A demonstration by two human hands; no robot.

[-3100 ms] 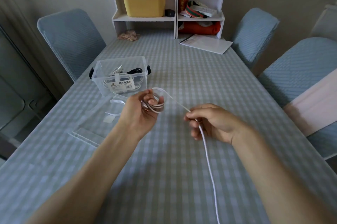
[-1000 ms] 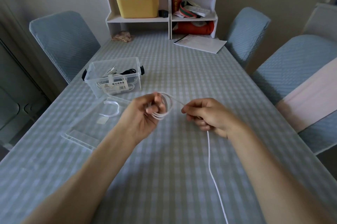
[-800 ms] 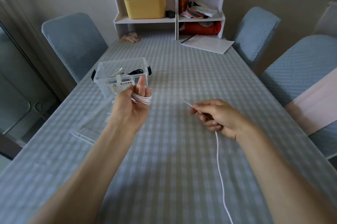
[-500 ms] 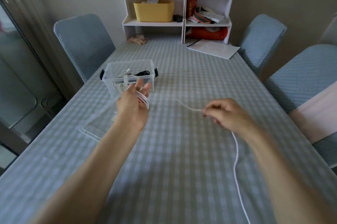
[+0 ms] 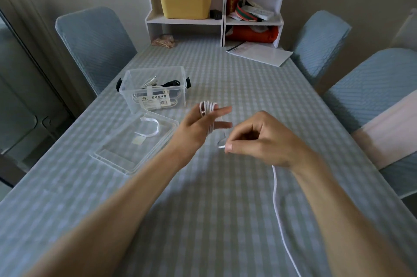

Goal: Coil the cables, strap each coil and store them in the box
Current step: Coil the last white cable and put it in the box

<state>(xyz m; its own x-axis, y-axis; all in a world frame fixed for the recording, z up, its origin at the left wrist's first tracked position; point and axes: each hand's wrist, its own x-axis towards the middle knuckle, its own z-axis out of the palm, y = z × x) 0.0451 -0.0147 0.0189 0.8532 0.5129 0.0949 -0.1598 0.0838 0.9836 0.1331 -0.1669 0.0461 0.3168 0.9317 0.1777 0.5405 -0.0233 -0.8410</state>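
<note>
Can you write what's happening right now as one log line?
step: coiling | left hand: white cable looped round fingers | right hand: pinching cable | box: open

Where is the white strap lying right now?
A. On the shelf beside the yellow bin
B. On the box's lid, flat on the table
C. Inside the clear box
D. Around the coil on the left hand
B: the white strap lies curled on the clear lid, which sits flat on the table in front of the box, while the coil on the left hand carries no strap yet.
</note>
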